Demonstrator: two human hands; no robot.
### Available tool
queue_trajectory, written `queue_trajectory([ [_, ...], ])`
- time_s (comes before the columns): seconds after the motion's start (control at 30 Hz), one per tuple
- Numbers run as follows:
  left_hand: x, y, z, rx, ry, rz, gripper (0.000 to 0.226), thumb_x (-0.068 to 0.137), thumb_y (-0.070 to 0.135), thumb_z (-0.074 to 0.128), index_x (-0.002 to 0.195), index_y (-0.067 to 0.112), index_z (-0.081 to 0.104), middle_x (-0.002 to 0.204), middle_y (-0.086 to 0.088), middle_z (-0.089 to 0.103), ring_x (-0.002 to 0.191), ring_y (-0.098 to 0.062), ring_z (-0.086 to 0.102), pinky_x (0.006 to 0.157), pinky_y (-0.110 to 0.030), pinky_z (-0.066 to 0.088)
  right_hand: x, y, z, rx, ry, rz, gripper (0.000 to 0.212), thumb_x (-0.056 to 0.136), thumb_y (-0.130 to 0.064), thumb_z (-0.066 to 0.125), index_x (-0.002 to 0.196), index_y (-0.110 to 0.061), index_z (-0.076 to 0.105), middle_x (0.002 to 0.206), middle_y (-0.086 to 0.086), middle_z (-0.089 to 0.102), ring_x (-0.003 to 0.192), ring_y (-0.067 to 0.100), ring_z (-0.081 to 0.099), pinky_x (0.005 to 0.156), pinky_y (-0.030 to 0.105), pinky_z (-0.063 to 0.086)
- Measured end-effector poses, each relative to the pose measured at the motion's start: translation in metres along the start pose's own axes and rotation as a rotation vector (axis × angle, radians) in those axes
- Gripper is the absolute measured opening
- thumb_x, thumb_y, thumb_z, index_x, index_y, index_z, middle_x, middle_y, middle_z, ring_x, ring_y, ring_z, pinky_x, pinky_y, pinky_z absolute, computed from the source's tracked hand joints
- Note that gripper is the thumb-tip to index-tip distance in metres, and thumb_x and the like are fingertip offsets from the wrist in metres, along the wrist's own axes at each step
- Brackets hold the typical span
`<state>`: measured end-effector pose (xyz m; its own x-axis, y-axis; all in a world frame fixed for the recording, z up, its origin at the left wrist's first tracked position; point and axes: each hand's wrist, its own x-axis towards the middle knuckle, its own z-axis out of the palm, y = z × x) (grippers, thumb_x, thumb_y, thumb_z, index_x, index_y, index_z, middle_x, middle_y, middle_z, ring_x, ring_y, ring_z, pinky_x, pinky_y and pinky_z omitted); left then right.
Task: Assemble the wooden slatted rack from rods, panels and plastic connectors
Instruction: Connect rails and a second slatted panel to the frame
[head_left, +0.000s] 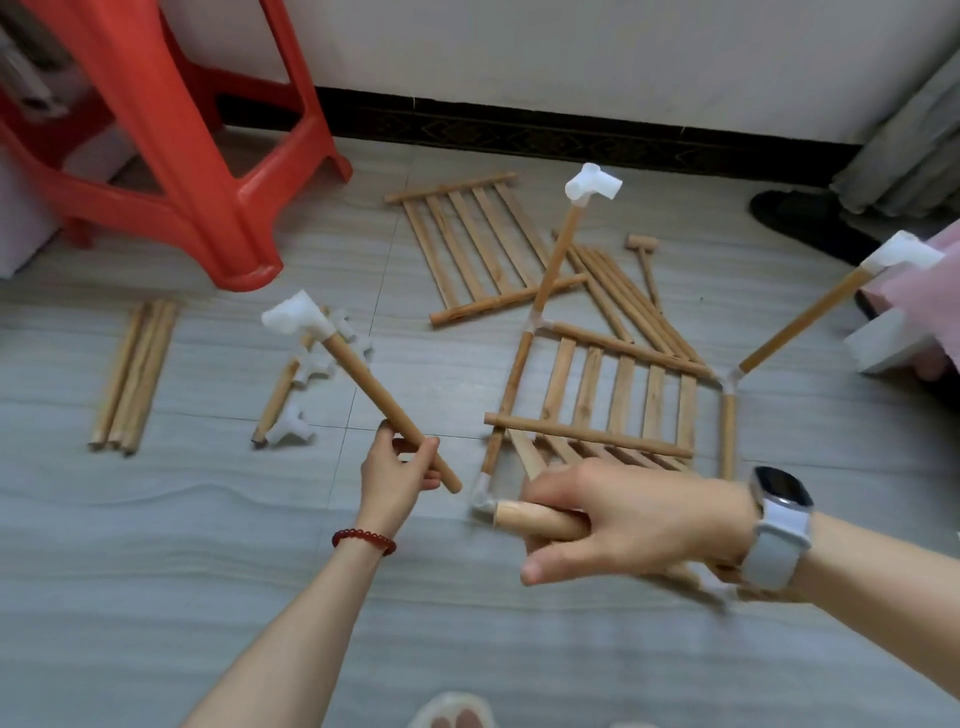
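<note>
Soft, even daylight filled the scene; shadows were faint, edges bowed outward, and the right hand (634, 519) was motion-blurred.

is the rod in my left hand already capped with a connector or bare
Capped at one end: the rod the left hand grips carries a white connector on its far end; the near end is bare.

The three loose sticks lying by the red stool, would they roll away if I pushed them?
Probably. The three loose sticks look round and smooth, and the floor looks flat and hard, so a sideways push would likely roll them. They also look thin, so probably light and stiff.
</note>
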<state>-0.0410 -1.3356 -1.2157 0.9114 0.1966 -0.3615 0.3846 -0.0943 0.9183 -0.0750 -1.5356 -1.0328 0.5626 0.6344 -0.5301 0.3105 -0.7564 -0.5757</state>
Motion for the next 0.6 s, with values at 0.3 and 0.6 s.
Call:
queue_trajectory([
  [0.3,-0.024,-0.014,0.028,0.151,-0.061,0.128,0.015,0.086,0.017,0.063,0.087,0.026,0.050,0.074,0.007,0.064,0.064,-0.010,0.067,0.066,-0.030,0.056,-0.001,0.002,0.001,-0.183,0.253,-0.023,0.022,0.089,-0.036,0.042,0.073,-0.021,0.044,0.066,-0.006,0.049,0.059,0.011,0.044,0.059,0.038,0.043],
  [0.6,-0.028,-0.010,0.032,0.468,-0.113,0.291,0.017,0.088,0.027,0.063,0.083,0.026,0.047,0.074,0.006,0.067,0.064,-0.001,0.060,0.056,-0.007,0.039,0.008,0.015,-0.013,-0.090,0.294,0.059,0.026,0.092,-0.031,0.047,0.080,-0.009,0.051,0.064,-0.004,0.046,0.054,0.011,0.041,0.055,0.029,0.037],
])
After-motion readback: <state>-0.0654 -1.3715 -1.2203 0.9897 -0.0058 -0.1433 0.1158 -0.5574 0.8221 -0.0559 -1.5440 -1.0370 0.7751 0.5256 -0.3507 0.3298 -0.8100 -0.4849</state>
